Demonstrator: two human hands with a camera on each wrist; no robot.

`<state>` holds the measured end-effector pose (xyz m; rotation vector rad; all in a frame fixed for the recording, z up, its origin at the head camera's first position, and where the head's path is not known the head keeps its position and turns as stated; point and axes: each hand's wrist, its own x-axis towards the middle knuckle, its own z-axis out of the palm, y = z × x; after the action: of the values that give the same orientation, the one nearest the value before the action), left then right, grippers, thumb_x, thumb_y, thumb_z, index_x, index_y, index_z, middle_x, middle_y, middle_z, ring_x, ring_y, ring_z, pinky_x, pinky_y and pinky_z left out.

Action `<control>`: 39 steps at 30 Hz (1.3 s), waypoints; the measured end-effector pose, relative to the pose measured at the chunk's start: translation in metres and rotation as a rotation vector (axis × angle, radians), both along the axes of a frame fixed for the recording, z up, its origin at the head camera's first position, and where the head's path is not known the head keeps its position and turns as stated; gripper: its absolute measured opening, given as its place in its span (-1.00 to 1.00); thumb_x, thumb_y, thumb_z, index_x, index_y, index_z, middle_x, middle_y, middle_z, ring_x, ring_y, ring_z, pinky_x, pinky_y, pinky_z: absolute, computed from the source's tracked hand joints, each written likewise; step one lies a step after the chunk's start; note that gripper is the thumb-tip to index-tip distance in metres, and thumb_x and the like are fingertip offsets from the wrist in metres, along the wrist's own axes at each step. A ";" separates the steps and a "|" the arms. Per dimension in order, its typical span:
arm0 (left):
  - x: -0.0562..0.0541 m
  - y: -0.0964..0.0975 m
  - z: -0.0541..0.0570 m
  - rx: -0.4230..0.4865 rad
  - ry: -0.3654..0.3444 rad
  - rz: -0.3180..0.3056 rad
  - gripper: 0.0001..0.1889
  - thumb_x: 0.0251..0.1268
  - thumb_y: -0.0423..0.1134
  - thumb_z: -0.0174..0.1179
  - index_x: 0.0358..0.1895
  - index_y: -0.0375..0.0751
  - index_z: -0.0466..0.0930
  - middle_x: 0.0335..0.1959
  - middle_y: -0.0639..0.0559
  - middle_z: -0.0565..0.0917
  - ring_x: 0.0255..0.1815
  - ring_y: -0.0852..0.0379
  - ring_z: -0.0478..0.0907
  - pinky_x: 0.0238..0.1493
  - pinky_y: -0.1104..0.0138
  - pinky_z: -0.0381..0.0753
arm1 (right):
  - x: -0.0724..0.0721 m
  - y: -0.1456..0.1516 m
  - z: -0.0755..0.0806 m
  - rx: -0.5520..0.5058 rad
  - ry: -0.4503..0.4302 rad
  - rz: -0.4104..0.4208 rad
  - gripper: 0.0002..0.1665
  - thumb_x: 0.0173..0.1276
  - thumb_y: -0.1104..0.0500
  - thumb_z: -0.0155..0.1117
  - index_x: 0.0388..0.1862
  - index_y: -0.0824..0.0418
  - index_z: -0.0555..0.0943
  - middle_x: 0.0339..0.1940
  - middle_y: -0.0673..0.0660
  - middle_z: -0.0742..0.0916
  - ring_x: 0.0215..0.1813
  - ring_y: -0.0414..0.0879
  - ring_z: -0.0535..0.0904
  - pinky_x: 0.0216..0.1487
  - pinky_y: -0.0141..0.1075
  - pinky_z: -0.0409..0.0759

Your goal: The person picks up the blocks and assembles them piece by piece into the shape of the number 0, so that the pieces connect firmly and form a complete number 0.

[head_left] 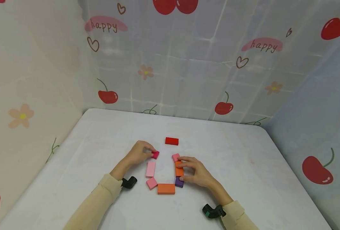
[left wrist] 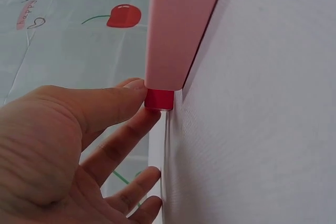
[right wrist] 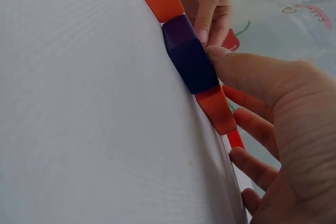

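Between thumb and fingers my left hand (head_left: 139, 153) pinches a small crimson block (head_left: 155, 155) low at the table, just beyond a long pale pink block (head_left: 150, 169). In the left wrist view that pink block hides part of the crimson one. On the other side, the fingers of my right hand (head_left: 199, 173) lie loosely along a column of blocks: a small pink block (head_left: 176, 157), an orange block (head_left: 179, 169) and a purple block (head_left: 179, 182). The thumb touches the purple block, and the fingertips are at the pink and orange ones.
Another orange block (head_left: 166, 189) lies across the near side, with a tilted pink block (head_left: 151, 183) at its left end. Farther back on the white table (head_left: 230, 153) lies a red block (head_left: 171, 141). A patterned curtain (head_left: 181, 80) rises behind the table.
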<state>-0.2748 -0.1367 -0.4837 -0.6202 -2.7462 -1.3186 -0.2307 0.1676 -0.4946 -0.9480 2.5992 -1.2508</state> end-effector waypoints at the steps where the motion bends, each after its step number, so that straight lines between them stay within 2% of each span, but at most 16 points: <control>1: 0.001 0.000 0.000 0.003 0.000 -0.004 -0.83 0.18 -0.46 0.29 -0.24 -0.16 0.79 -0.19 0.01 0.77 0.06 -0.07 0.57 0.26 -0.06 0.42 | 0.000 0.000 0.000 0.003 0.004 0.001 -0.55 0.15 0.08 0.49 0.06 0.04 0.69 0.35 0.11 0.54 0.40 0.15 0.33 0.30 0.29 0.31; 8: 0.003 -0.001 -0.001 0.012 -0.004 -0.017 -0.83 0.16 -0.47 0.30 -0.24 -0.16 0.79 -0.20 0.01 0.77 0.05 -0.08 0.57 0.27 -0.08 0.39 | -0.001 0.000 0.000 0.001 0.006 0.005 -0.55 0.15 0.09 0.49 0.06 0.04 0.69 0.35 0.10 0.54 0.40 0.15 0.33 0.30 0.27 0.33; 21: 0.003 -0.003 -0.001 -0.032 0.015 -0.054 -0.84 0.14 -0.47 0.32 -0.25 -0.18 0.78 -0.22 0.01 0.78 0.03 -0.07 0.57 0.33 -0.10 0.32 | 0.000 0.000 0.001 0.005 0.007 0.008 -0.55 0.16 0.07 0.48 0.07 0.03 0.69 0.35 0.10 0.54 0.41 0.15 0.33 0.30 0.26 0.33; 39: 0.008 -0.004 0.004 -0.010 -0.054 -0.052 -0.82 0.16 -0.48 0.28 -0.27 -0.16 0.78 -0.21 0.01 0.75 0.17 -0.14 0.46 0.40 -0.12 0.23 | 0.000 0.002 0.001 -0.002 0.023 0.017 -0.55 0.16 0.09 0.48 0.07 0.03 0.69 0.35 0.10 0.54 0.41 0.15 0.34 0.30 0.27 0.33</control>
<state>-0.2669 -0.1411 -0.4793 -0.6703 -2.7993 -1.3522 -0.2303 0.1694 -0.4939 -0.9881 2.6025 -1.2459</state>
